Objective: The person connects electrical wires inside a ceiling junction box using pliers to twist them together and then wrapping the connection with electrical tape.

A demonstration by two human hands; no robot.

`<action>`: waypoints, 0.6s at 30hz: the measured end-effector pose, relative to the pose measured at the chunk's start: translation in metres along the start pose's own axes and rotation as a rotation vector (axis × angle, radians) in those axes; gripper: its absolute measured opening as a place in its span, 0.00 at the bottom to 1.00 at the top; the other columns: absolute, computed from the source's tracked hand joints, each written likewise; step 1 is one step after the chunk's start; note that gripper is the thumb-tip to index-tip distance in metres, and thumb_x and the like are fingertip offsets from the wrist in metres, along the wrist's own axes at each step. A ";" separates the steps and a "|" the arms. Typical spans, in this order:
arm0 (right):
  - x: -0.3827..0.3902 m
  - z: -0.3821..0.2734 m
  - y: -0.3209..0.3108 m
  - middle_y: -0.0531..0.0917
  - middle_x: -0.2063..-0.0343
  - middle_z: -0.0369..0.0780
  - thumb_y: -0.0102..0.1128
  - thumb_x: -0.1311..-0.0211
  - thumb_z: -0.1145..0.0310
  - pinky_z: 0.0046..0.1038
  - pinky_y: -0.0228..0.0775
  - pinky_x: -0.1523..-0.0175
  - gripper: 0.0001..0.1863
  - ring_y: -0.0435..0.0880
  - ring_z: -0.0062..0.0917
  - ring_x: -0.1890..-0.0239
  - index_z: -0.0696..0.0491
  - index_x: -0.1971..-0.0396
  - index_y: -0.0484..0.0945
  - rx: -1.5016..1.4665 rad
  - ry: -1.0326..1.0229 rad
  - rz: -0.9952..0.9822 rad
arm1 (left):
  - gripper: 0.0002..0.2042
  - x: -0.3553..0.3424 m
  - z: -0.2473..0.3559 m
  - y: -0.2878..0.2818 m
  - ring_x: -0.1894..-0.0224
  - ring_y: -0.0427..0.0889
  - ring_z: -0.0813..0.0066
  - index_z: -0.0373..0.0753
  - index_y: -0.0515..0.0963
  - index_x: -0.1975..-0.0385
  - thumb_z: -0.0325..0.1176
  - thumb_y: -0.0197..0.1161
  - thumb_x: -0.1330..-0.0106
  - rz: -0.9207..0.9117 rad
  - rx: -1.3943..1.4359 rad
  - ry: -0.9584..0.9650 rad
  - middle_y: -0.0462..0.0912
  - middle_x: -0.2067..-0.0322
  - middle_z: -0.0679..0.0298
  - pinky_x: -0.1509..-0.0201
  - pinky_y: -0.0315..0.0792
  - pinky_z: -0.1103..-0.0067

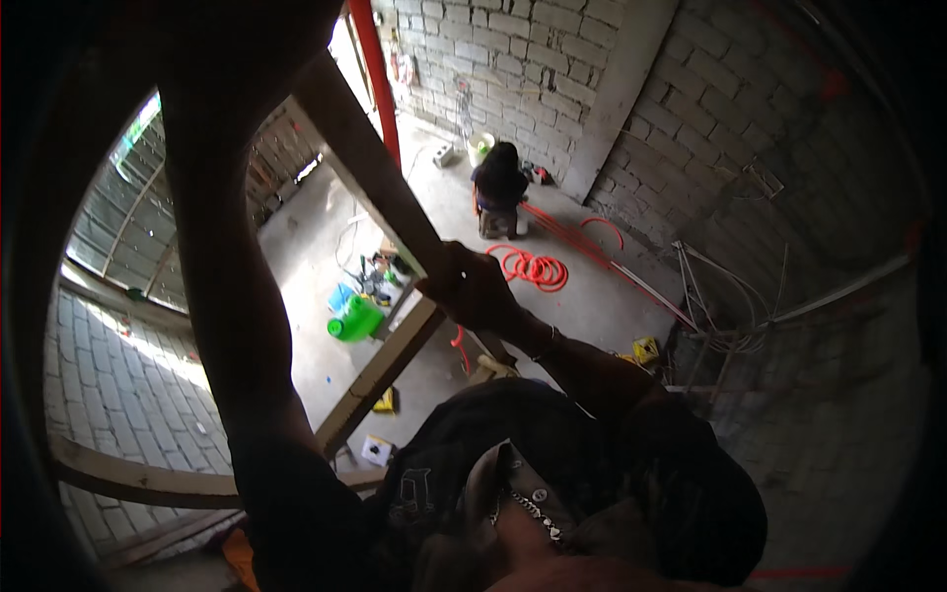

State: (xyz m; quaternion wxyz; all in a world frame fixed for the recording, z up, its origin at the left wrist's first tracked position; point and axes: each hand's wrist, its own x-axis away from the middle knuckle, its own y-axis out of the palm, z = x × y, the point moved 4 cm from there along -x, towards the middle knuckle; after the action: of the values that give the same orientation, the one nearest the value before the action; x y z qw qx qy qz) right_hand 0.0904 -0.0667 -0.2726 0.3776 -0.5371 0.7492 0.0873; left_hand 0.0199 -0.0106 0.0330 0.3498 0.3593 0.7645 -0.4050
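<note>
My right hand (473, 288) is closed round a long wooden beam (370, 173), near its lower end. The beam slants from the upper left down toward my chest. My left arm reaches up along the left side, and my left hand (252, 49) is a dark shape at the top, close to the beam's upper part. Its fingers are lost in shadow, so its grip does not show. Below my right hand, another wooden beam (380, 380) slants down to the left, behind my left arm.
Far below on the concrete floor, a person (500, 183) sits near a coil of orange tubing (528, 268). A green jug (357, 321), tools (373, 279) and a yellow box (645, 349) lie about. An orange pipe (375, 79) stands beyond the beam. Block walls (533, 54) surround the space.
</note>
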 end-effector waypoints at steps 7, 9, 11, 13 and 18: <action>0.004 0.008 -0.019 0.77 0.81 0.38 0.67 0.54 0.67 0.24 0.68 0.71 0.15 0.77 0.21 0.78 0.55 0.69 0.72 0.019 0.175 -0.074 | 0.11 0.051 0.013 0.020 0.52 0.75 0.64 0.35 0.78 0.68 0.23 0.67 0.53 0.525 -0.119 0.091 0.77 0.56 0.55 0.49 0.70 0.73; 0.005 0.006 -0.012 0.78 0.80 0.39 0.67 0.54 0.67 0.25 0.69 0.71 0.15 0.78 0.21 0.77 0.55 0.68 0.72 -0.008 0.205 -0.126 | 0.10 0.069 0.007 0.025 0.47 0.71 0.59 0.35 0.79 0.69 0.25 0.67 0.54 0.569 -0.104 0.119 0.77 0.55 0.54 0.43 0.63 0.67; 0.005 0.010 -0.017 0.80 0.75 0.40 0.66 0.52 0.67 0.24 0.72 0.68 0.17 0.80 0.21 0.74 0.56 0.64 0.71 0.004 0.218 -0.105 | 0.09 0.078 0.018 0.040 0.45 0.69 0.55 0.34 0.80 0.71 0.26 0.68 0.54 0.566 -0.144 0.098 0.76 0.54 0.54 0.41 0.60 0.64; 0.007 0.020 -0.022 0.80 0.76 0.40 0.66 0.52 0.67 0.23 0.72 0.68 0.17 0.80 0.19 0.74 0.56 0.65 0.71 0.019 0.185 -0.106 | 0.06 0.075 0.050 0.039 0.44 0.68 0.52 0.36 0.80 0.76 0.28 0.67 0.54 0.448 0.110 -0.274 0.77 0.55 0.54 0.42 0.60 0.61; 0.013 0.027 -0.015 0.75 0.82 0.37 0.66 0.53 0.69 0.23 0.65 0.75 0.12 0.74 0.19 0.80 0.56 0.74 0.71 0.046 0.159 -0.080 | 0.03 0.087 0.052 0.037 0.54 0.75 0.59 0.40 0.78 0.80 0.30 0.65 0.51 0.043 0.111 -0.420 0.79 0.65 0.63 0.41 0.56 0.53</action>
State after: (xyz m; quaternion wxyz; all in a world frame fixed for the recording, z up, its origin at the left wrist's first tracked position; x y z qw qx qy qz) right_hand 0.1146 -0.0677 -0.2959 0.3324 -0.5630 0.7566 0.0119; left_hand 0.0203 -0.0175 -0.0751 0.4897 0.3020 0.6435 -0.5049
